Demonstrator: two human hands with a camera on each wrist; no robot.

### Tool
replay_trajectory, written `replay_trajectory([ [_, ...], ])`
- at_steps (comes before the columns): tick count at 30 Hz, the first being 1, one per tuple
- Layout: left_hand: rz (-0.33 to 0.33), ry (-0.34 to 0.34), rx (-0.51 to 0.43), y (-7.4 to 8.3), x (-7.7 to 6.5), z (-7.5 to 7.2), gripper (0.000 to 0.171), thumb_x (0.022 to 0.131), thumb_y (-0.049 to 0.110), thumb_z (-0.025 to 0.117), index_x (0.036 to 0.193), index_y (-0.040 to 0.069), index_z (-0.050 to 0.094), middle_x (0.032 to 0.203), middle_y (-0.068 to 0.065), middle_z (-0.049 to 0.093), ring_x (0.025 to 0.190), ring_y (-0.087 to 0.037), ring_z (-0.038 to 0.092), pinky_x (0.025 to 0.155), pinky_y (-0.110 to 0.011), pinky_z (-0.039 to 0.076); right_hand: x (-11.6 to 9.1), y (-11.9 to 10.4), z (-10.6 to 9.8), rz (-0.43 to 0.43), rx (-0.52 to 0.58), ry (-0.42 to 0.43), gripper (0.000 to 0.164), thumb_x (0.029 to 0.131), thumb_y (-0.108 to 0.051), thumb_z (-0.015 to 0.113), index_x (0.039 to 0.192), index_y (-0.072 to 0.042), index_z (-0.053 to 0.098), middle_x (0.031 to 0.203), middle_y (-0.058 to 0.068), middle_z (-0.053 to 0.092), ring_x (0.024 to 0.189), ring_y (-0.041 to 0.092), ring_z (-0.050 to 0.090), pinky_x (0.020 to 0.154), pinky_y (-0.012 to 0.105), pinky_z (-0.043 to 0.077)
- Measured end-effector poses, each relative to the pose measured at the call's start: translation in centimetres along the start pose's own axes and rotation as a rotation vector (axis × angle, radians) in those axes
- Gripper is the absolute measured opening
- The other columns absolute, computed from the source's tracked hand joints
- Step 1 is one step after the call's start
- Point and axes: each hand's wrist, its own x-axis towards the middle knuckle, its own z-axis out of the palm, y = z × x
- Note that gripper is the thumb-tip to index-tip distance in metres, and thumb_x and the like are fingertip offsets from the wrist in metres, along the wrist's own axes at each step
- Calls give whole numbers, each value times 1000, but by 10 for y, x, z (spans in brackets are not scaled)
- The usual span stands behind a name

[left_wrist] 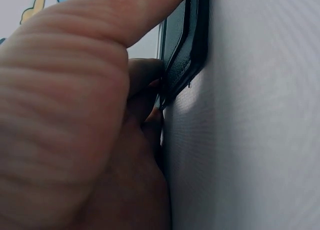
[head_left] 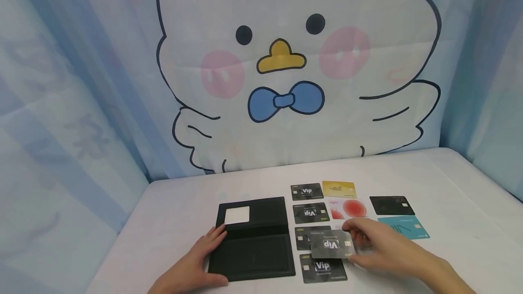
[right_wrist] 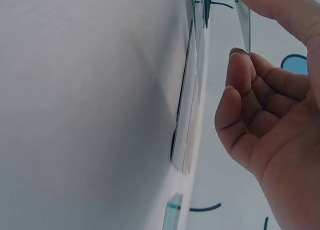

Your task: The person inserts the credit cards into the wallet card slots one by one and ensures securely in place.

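An opened black wallet [head_left: 257, 255] lies flat, with a small white rectangle [head_left: 237, 215] on its upper half. My left hand [head_left: 198, 262] rests against the wallet's left side, fingertips on its edge and thumb spread toward the near corner. In the left wrist view the wallet's dark edge [left_wrist: 192, 55] stands close beside the fingers. My right hand [head_left: 380, 246] pinches a grey Vip card [head_left: 327, 245] by its right end, between thumb and fingers. That card is raised off the table and overlaps the lower black Vip cards [head_left: 323, 271]; its thin edge [right_wrist: 244, 25] shows in the right wrist view.
More black Vip cards [head_left: 306, 192] make a column right of the wallet. Beside them lie a gold card [head_left: 339, 189] and a pink card with red circles [head_left: 343, 210]. Farther right are a black card [head_left: 390, 205] and a teal card [head_left: 408, 228]. A cartoon-printed curtain [head_left: 282, 139] hangs behind the white table [head_left: 466, 221].
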Motion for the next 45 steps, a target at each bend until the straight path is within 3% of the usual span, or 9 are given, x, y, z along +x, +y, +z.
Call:
replay_trajectory([
  [22, 71, 13, 11, -2, 2, 4, 99, 77, 41, 88, 156, 6, 37, 166, -9, 21, 151, -45, 5, 112, -72, 7, 41, -32, 18, -52, -10, -58, 53, 78, -33, 87, 119, -9, 64, 88, -9, 54, 83, 8, 51, 75, 27, 49],
  [31, 76, 18, 16, -1, 0, 3, 100, 78, 41, 87, 156, 6, 37, 167, -8, 21, 151, -45, 5, 112, -73, 8, 46, -38, 21, 20, -3, -112, 53, 76, -33, 89, 117, -8, 65, 86, -8, 54, 83, 14, 52, 74, 28, 49],
  [39, 31, 9, 7, -1, -1, 0, 100, 78, 43, 87, 157, 7, 37, 167, -7, 20, 151, -45, 4, 111, -74, 8, 48, -42, 28, -1, 12, -134, 51, 76, -30, 89, 114, -7, 65, 83, -7, 55, 78, 12, 53, 71, 26, 49],
  [45, 39, 13, 16, -1, -3, -1, 100, 78, 42, 87, 156, 6, 37, 167, -9, 20, 151, -45, 4, 112, -73, 7, 49, -43, 30, 7, 9, -142, 50, 76, -30, 89, 115, -9, 66, 83, -8, 54, 78, 12, 53, 71, 26, 49],
])
